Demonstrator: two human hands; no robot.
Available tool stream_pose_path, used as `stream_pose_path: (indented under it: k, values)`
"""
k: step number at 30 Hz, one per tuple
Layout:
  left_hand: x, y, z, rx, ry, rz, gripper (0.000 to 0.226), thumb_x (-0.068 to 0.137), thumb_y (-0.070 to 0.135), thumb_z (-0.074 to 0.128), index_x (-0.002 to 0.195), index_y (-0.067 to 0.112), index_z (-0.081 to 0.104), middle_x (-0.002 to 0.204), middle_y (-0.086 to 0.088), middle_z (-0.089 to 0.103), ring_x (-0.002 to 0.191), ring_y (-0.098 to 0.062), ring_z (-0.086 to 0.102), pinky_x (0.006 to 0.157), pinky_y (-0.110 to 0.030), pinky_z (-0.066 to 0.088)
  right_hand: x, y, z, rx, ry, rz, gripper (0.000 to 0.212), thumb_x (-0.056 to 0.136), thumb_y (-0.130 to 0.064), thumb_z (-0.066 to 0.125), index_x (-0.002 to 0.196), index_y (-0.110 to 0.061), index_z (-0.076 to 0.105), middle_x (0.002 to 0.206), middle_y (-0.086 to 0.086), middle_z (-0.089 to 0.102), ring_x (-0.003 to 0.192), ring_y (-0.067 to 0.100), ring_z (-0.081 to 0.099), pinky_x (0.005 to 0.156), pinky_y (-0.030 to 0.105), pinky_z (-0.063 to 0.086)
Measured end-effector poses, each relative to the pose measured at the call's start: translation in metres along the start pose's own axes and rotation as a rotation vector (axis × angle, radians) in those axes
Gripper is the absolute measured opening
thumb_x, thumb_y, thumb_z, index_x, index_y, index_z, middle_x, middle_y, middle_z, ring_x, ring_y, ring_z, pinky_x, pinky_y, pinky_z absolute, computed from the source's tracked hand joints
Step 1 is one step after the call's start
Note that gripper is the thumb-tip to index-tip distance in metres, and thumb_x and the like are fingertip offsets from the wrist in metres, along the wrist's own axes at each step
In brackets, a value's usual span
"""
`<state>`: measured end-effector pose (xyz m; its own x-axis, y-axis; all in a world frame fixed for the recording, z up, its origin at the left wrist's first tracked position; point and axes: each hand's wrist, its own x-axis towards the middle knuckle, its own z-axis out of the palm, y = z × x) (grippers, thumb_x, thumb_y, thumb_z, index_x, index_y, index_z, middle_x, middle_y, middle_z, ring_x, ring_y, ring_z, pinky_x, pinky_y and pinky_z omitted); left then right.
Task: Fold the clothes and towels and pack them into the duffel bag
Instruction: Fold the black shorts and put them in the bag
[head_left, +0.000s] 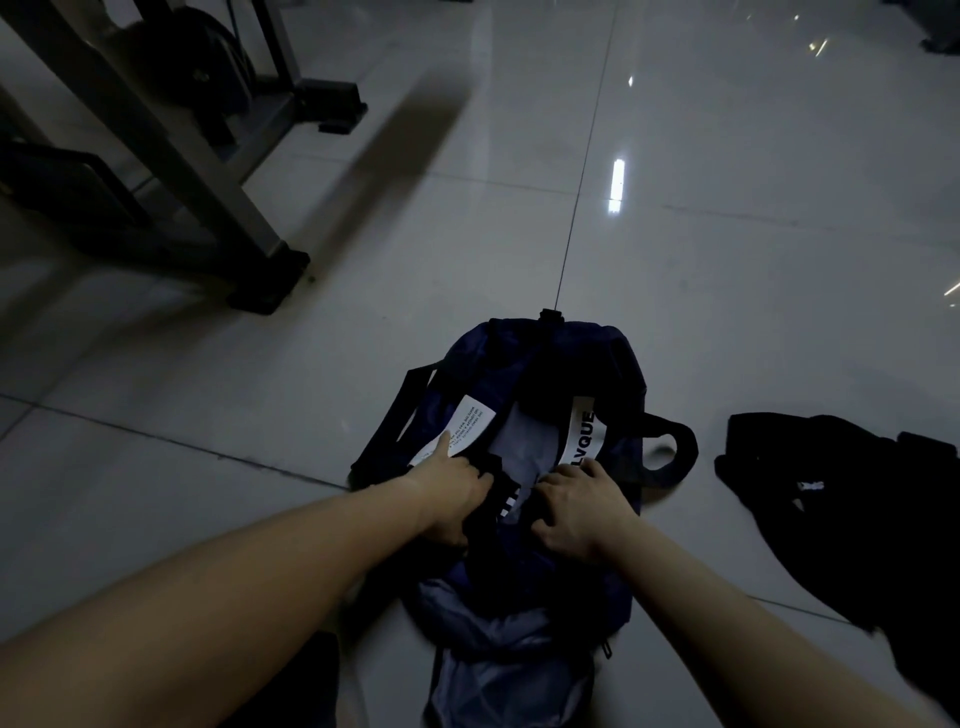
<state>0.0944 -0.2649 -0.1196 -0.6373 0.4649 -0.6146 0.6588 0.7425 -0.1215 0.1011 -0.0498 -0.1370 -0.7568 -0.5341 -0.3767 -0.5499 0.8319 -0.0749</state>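
Note:
A navy blue duffel bag (519, 364) with white lettered bands lies open on the tiled floor in front of me. A black folded garment (506, 530) with white marks sits in its opening. My left hand (454, 493) grips the garment's left side, thumb stretched out onto the bag's white band. My right hand (582, 506) holds the garment's right side with curled fingers. A black piece of clothing (857, 519) lies spread on the floor to the right of the bag.
Grey metal legs of an exercise machine (208, 171) stand at the upper left. Glossy white floor tiles (727, 234) stretch beyond the bag. A dark shape (296, 675) lies at the bottom edge by my left arm.

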Motion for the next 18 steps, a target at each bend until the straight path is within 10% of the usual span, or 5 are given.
stream_pose_path:
  k: [5, 10, 18]
  values:
    - [-0.013, 0.001, 0.007, 0.086, 0.171, 0.01, 0.092, 0.084, 0.066, 0.063, 0.149, 0.008, 0.033, 0.138, -0.015, 0.055, 0.13, -0.034, 0.048, 0.12, -0.064, 0.006, -0.002, 0.0, -0.003, 0.035, -0.016, 0.025, 0.048, 0.085, -0.05, 0.036, 0.111, -0.021, 0.063, 0.119, 0.001, 0.064, 0.118, 0.023, 0.053, 0.109, 0.044, 0.029]
    - [-0.032, -0.006, 0.009, 0.281, 0.431, 0.011, 0.123, 0.082, 0.082, 0.044, 0.159, -0.002, -0.001, 0.166, -0.026, -0.01, 0.154, -0.04, -0.012, 0.12, -0.065, -0.002, 0.0, -0.006, -0.007, 0.077, 0.057, 0.034, 0.039, 0.095, -0.044, 0.042, 0.117, -0.017, 0.06, 0.123, 0.003, 0.063, 0.12, 0.025, 0.054, 0.111, 0.045, 0.027]
    - [-0.036, -0.024, 0.039, -0.336, 0.338, -0.269, 0.122, 0.072, 0.094, 0.004, 0.161, 0.011, -0.011, 0.17, -0.007, -0.004, 0.157, -0.022, 0.002, 0.127, -0.042, 0.01, 0.042, -0.04, -0.018, 0.365, -0.024, 0.023, 0.063, 0.097, -0.032, 0.049, 0.153, -0.009, 0.031, 0.154, 0.015, 0.039, 0.139, 0.034, 0.04, 0.112, 0.045, 0.035]
